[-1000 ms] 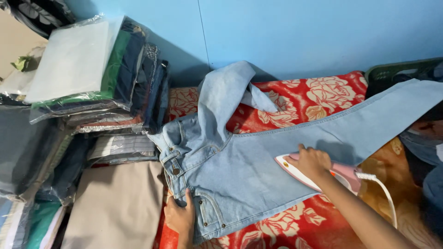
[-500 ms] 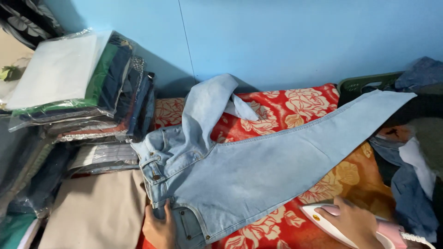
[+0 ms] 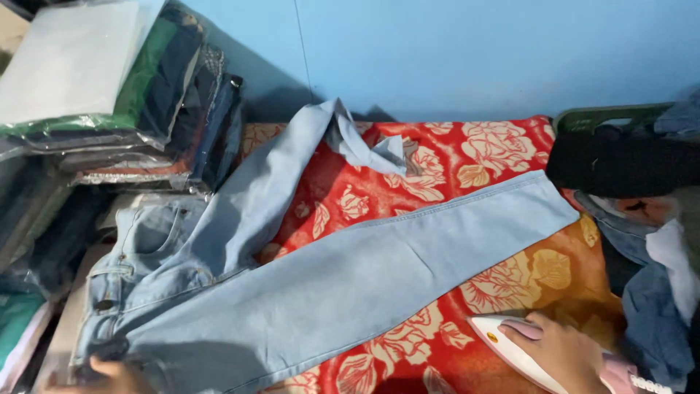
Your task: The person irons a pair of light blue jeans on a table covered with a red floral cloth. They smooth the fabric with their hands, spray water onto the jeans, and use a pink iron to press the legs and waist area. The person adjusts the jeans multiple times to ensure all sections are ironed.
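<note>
At the near left my left hand (image 3: 109, 372) pinches the waistband of the light blue jeans (image 3: 328, 292), grip closed on the denim; I should keep it taut so the leg lies flat across the red floral cloth (image 3: 408, 190). At the near right my right hand (image 3: 561, 354) wraps the handle of the white iron (image 3: 510, 354), resting just off the leg. I should glide it evenly along the fabric.
</note>
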